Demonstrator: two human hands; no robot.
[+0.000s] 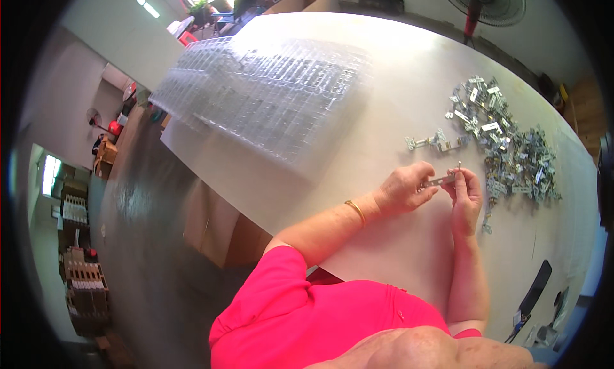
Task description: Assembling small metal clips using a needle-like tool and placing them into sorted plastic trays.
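Note:
Between my two hands is a small metal bracket [439, 181] with holes along it and a thin pin or screw standing up at its right end. My left hand [404, 188] grips the bracket's left end between thumb and fingers. At the other end, my right hand [466, 193] pinches it with thumb and forefinger. Just beyond my hands lie a few loose metal brackets [438, 140]. To the right spreads a large heap of similar metal parts [521, 158], silvery with some brass-coloured bits.
Stacked clear plastic trays [268, 94] cover the table's [358, 222] far left part. A dark flat object [536, 287] lies near the right edge. Below the left edge stands a cardboard box [220, 225]; a fan [481, 1] stands behind the table.

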